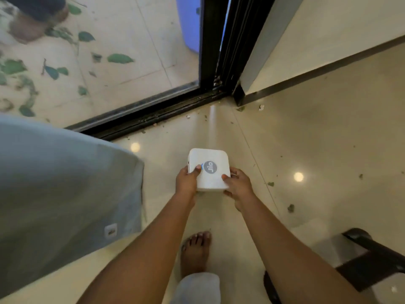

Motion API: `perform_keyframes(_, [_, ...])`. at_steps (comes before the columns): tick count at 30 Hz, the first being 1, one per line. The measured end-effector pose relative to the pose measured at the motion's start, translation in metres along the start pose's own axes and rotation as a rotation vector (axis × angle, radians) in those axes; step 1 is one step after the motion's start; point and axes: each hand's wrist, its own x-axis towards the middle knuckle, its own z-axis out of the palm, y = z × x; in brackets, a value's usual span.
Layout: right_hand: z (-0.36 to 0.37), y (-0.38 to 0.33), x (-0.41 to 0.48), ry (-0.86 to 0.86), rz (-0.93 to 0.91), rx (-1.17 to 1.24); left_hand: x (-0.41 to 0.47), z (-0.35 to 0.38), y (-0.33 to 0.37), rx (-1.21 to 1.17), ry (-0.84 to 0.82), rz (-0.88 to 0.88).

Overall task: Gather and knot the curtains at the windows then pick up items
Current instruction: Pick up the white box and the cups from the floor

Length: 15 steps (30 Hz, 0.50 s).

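Note:
A white square box point(209, 159) with rounded corners and a grey round logo on top is held low above the glossy floor, near the corner by the sliding door. My left hand point(187, 181) grips its left side, thumb lying on the top. My right hand point(238, 185) grips its near right corner, with the thumb on top and the fingers under the edge. A grey-blue curtain point(65, 189) hangs at the left, its lower part filling that side of the view.
A black sliding door track point(140, 116) and frame point(210, 40) run across ahead, with a leaf-strewn balcony floor behind the glass. Small leaf bits point(290, 208) litter the indoor floor. Dark wooden furniture point(372, 260) stands at the lower right. My bare foot point(195, 251) is below the box.

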Motion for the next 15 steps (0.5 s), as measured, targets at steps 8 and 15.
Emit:
perform_keyframes(8, [-0.045, 0.054, -0.182, -0.186, 0.013, -0.066, -0.175, -0.106, -0.068, -0.234, -0.112, -0.194])
perform_keyframes(15, [0.007, 0.143, -0.305, -0.368, 0.057, -0.3, -0.307, -0.25, -0.16, -0.537, 0.047, -0.278])
